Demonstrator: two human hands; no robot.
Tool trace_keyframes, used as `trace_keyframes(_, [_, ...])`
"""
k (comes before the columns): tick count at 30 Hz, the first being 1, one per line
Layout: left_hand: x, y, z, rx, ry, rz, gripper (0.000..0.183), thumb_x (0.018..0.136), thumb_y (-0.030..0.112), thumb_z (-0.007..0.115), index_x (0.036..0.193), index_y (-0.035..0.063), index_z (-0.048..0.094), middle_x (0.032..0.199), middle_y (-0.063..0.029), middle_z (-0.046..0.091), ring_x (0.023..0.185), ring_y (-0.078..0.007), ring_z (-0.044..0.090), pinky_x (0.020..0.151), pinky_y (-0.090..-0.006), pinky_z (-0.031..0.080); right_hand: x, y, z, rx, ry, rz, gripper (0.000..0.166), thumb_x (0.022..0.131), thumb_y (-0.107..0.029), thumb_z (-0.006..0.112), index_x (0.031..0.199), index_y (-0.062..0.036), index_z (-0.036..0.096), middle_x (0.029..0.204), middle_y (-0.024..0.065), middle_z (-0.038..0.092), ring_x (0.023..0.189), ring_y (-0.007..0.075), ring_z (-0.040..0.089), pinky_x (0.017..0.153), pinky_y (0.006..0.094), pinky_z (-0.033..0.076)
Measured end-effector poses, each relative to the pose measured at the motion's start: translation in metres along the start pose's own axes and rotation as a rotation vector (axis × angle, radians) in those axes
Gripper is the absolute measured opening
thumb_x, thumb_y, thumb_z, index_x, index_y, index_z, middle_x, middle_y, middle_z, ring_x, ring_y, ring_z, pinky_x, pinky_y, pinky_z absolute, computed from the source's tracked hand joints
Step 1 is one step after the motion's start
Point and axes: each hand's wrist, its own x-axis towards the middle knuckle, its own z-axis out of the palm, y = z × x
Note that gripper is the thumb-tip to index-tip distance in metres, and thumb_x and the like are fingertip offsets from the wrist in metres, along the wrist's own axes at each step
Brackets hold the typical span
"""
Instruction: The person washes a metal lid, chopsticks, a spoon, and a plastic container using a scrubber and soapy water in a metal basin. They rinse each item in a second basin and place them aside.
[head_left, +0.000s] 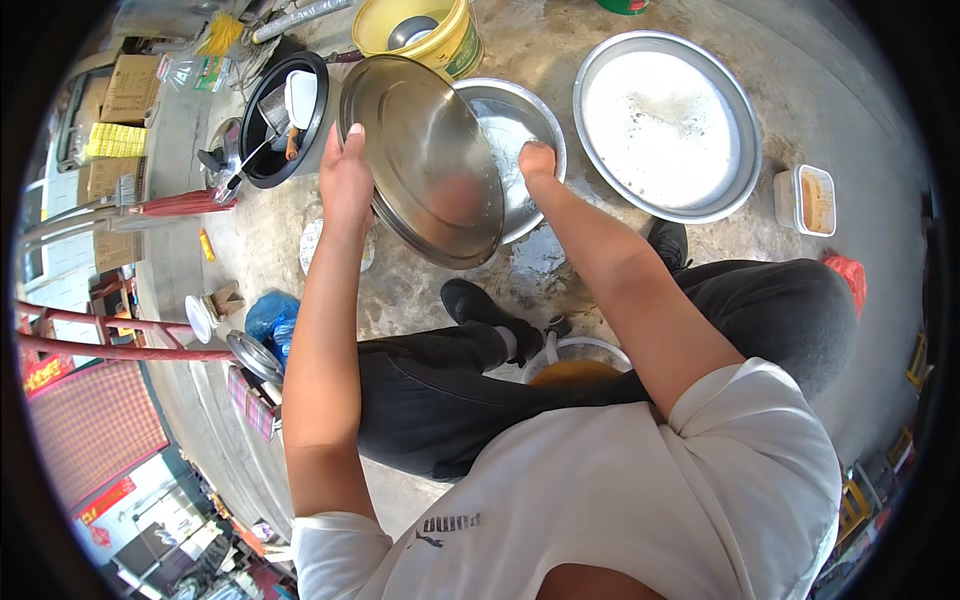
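Observation:
My left hand (348, 180) grips the rim of a large round stainless steel basin (420, 150), which is held up tilted. Just right of it, my right hand (538, 160) is closed like a fist over a metal basin of water (553, 120) on the floor; whether it holds something cannot be told. The tilted basin overlaps the left part of the water basin. Farther right stands a wide metal basin (667, 127) filled with white suds with dark specks in them.
A yellow bucket (457, 45) with a metal bowl stands at the top. To the left, a black basin (321, 112) holds a grater and utensils. A plastic tub (784, 196) stands at the right. A blue plastic bag (271, 319) and wet concrete lie near my feet.

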Motion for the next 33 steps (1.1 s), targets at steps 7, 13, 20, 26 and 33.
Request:
trace_keyframes(7, [-0.016, -0.004, -0.023, 0.041, 0.123, -0.063, 0.041, 0.116, 0.023, 0.049, 0.149, 0.0012, 0.055, 0.134, -0.0094, 0.07, 0.118, -0.0184, 0.068, 0.102, -0.0332, 0.053, -0.044, -0.066, 0.05, 1.613, -0.015, 1.085, 0.018, 0.095, -0.014, 0.062, 0.091, -0.0013, 0.074, 0.088, 0.0107, 0.074, 0.083, 0.0207, 0.073, 0.075, 0.034, 0.059])
trace_keyframes(13, [-0.024, 0.002, -0.019, 0.075, 0.154, -0.065, 0.042, 0.117, 0.023, 0.048, 0.152, 0.0003, 0.052, 0.137, -0.0111, 0.068, 0.12, -0.0193, 0.067, 0.105, -0.0337, 0.053, -0.143, -0.236, -0.05, 1.472, -0.12, 0.319, 0.023, 0.1, -0.004, 0.056, 0.103, 0.0012, 0.077, 0.104, 0.0099, 0.078, 0.102, 0.0208, 0.072, 0.099, 0.0317, 0.053])
trace_keyframes(20, [-0.019, 0.004, -0.003, 0.032, 0.111, -0.036, 0.045, 0.118, 0.03, 0.046, 0.151, -0.0002, 0.053, 0.142, -0.0121, 0.066, 0.127, -0.0206, 0.065, 0.11, -0.0352, 0.051, -0.157, -0.303, -0.117, 0.824, -0.088, -0.661, 0.061, 0.112, -0.034, 0.051, 0.165, -0.0069, 0.04, 0.171, 0.0185, 0.037, 0.161, 0.0364, 0.032, 0.13, 0.0479, 0.027])
trace_keyframes(26, [-0.018, 0.0, -0.028, 0.127, 0.156, -0.07, 0.046, 0.119, 0.032, 0.045, 0.154, 0.0026, 0.052, 0.142, -0.0099, 0.066, 0.126, -0.0187, 0.064, 0.109, -0.0341, 0.05, -0.049, -0.258, -0.032, 0.621, -0.185, -0.44, 0.067, 0.112, -0.054, 0.04, 0.168, -0.0176, 0.04, 0.174, 0.0157, 0.034, 0.163, 0.0338, 0.028, 0.131, 0.0518, 0.021])
trace_keyframes(33, [-0.027, -0.002, -0.039, 0.112, 0.235, -0.121, 0.053, 0.118, 0.036, 0.046, 0.158, 0.0016, 0.048, 0.147, -0.0103, 0.062, 0.13, -0.0178, 0.06, 0.113, -0.0326, 0.045, -0.065, -0.111, 0.047, 0.401, -0.315, 0.101, 0.053, 0.111, -0.045, 0.044, 0.136, -0.0061, 0.068, 0.139, 0.0268, 0.066, 0.136, 0.0439, 0.058, 0.116, 0.0481, 0.044])
